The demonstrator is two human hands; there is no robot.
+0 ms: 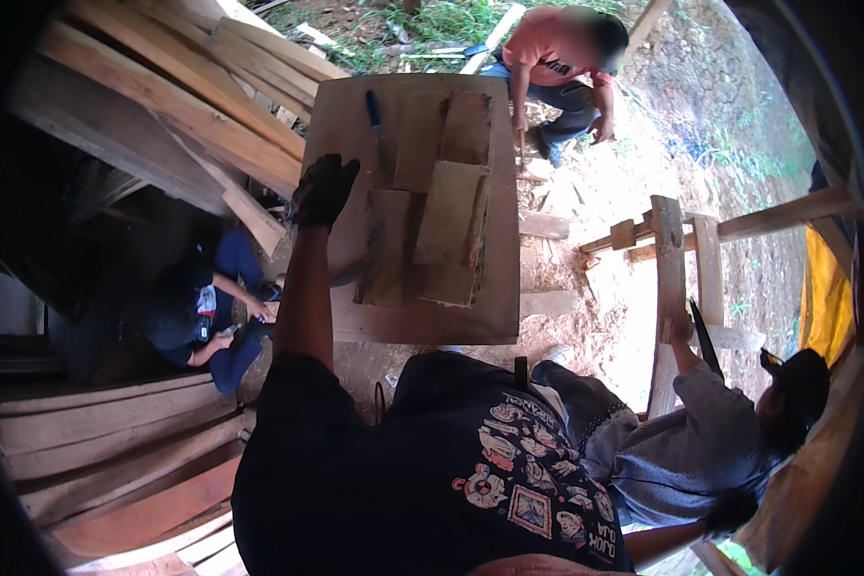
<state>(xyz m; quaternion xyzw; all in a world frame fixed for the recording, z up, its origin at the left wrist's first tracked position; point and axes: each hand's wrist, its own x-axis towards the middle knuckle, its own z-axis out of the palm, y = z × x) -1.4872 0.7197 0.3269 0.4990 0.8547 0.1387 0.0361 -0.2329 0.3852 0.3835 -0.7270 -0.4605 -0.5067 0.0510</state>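
My left hand (326, 192), in a black glove, rests at the left edge of a wooden tabletop (494, 326). Its fingers look apart, with nothing visible between them. On the tabletop lie several flat pieces of wood (451, 216), side by side and partly overlapping. Left of them is a slim tool with a dark blue handle (373, 108); its thin far end is hard to make out. My right hand (730, 516), also gloved in black, reaches out at the lower right, beside a co-worker in grey. Shadow hides its fingers.
Long planks (192, 86) are piled at the upper left, more boards (115, 422) at the lower left. A person in a pink shirt (547, 48) crouches beyond the table; another sits at left. The grey-shirted co-worker (682, 461) grips a wooden frame (667, 278), a dark blade beside that hand.
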